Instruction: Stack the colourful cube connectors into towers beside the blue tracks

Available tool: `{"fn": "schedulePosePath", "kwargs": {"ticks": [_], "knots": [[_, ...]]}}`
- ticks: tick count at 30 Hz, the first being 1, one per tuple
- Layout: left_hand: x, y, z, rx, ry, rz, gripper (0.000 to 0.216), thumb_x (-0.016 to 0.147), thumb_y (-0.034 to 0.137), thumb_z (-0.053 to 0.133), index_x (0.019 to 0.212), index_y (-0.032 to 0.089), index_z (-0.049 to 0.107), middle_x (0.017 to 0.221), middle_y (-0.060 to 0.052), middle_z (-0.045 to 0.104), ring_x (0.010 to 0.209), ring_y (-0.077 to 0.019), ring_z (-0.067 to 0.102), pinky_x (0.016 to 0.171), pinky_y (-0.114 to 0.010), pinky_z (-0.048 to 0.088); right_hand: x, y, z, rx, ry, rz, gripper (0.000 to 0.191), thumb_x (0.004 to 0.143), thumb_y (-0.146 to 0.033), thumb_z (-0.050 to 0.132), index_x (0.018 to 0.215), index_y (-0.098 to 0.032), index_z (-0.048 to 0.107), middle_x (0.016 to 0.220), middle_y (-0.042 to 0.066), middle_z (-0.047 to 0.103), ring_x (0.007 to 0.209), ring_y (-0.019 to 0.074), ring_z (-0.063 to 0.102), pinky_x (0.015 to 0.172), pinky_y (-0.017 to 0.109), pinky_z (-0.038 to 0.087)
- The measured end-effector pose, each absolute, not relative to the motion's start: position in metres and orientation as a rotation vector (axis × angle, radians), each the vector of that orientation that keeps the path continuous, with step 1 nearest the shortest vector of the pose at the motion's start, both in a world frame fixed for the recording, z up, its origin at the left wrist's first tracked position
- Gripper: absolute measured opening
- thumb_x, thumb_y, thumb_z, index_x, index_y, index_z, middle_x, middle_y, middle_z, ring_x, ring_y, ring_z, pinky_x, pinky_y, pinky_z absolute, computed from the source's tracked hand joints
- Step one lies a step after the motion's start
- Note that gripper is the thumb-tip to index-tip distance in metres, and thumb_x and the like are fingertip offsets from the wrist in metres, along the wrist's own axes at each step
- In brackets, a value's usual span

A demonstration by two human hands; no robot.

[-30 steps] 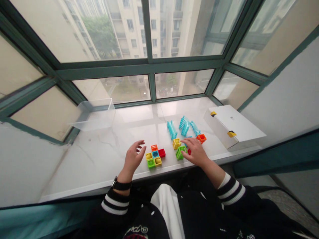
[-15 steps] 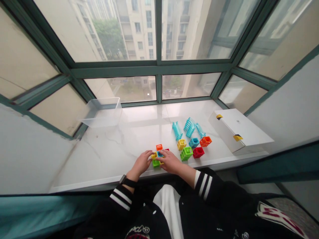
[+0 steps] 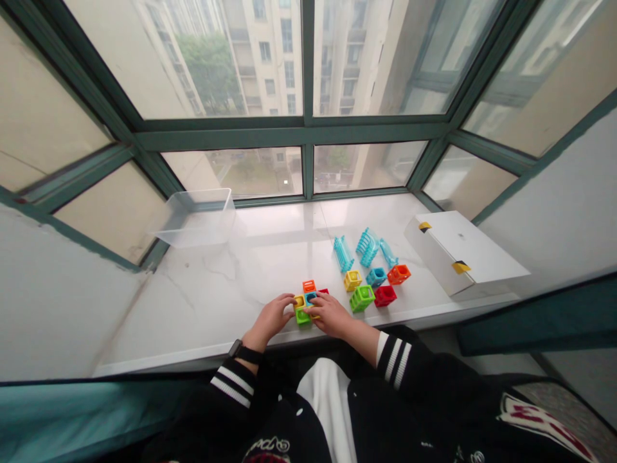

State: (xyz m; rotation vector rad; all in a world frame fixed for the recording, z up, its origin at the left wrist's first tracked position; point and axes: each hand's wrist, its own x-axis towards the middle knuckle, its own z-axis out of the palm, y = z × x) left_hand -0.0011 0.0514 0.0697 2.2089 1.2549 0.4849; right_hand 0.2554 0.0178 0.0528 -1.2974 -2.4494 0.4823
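Orange, yellow, blue and green hollow plastic cubes [image 3: 309, 297] clasped together between left hand [image 3: 270, 318] and right hand [image 3: 332, 315], on white marble windowsill [image 3: 193, 308]

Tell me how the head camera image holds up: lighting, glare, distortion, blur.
Head view: soft daylight through the green window frame leaves no hard shadows; pale glare lies on the far part of the white marble-look sill; the wide lens bows the frame toward the corners; the green toy block stays sharp, not blurred.
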Motion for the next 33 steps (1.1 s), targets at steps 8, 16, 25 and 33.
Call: {"fn": "schedulePosePath", "kwargs": {"ticks": [8,16,25,33], "knots": [[0.009,0.045,0.080,2.274,1.368,0.444,0.015,0.085,0.014,0.069,0.095,0.026,0.065,0.114,-0.003,0.068,0.091,-0.0182,0.070,0.083,-0.030,0.056,0.255,0.018,0.054,-1.290,-2.440,0.525,0.042,0.089,-0.024,0.075,0.130,-0.031,0.077,0.137,0.010,0.070,0.144,0.0347,0.051,0.122,0.055,0.041],[-0.024,0.047,0.079,2.120,1.569,0.622,0.013,0.088,0.033,0.071,0.085,0.023,0.062,0.098,-0.002,0.064,0.083,-0.0179,0.067,0.079,-0.032,0.056,0.255,0.017,0.057,-1.311,-2.432,0.549,0.042,0.089,-0.023,0.074,0.130,-0.030,0.078,0.138,0.011,0.070,0.145,0.0351,0.050,0.122,0.055,0.040],[-0.023,0.031,0.127,1.682,1.527,1.022,0.033,0.087,0.054,0.072,0.096,0.024,0.062,0.100,-0.003,0.071,0.084,-0.0195,0.074,0.077,-0.035,0.063,0.251,0.017,0.074,-1.297,-2.363,0.589,0.054,0.085,-0.023,0.078,0.139,-0.025,0.070,0.147,0.017,0.062,0.141,0.0366,0.054,0.119,0.058,0.044],[0.023,0.014,0.166,1.701,1.250,1.100,0.029,0.093,0.049,0.072,0.102,0.023,0.064,0.117,-0.006,0.073,0.097,-0.0196,0.073,0.086,-0.036,0.063,0.247,0.016,0.145,-1.081,-1.801,0.899,0.058,0.101,-0.039,0.065,0.154,-0.026,0.048,0.137,0.013,0.063,0.124,0.0258,0.066,0.107,0.047,0.057]]}}
